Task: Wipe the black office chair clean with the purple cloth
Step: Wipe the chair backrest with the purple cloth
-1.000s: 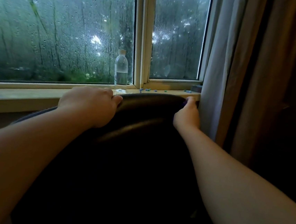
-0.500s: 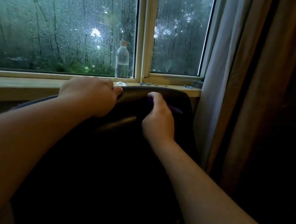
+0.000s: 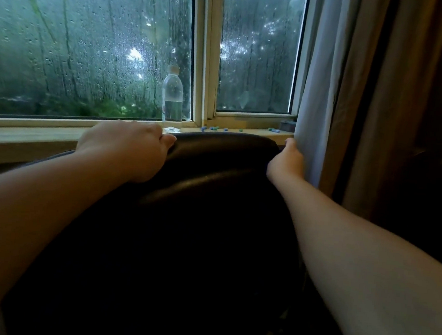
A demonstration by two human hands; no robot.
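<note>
The black office chair (image 3: 211, 199) fills the lower middle of the head view, its backrest top just below the windowsill. My left hand (image 3: 127, 150) grips the top edge of the backrest on the left, fingers curled over it. At the backrest's top right corner, my right hand (image 3: 286, 160) is curled over the edge, close to the curtain. The purple cloth is hidden under that hand in this frame.
A wooden windowsill (image 3: 28, 135) runs behind the chair, with a clear water bottle (image 3: 172, 100) and several small blue and green pieces (image 3: 214, 128) on it. The window is wet with rain. A pale curtain (image 3: 326, 96) hangs just right of the chair.
My right hand slid from the top middle of the backrest, where the purple cloth showed beneath it, back to the right corner. My left hand kept its grip.
</note>
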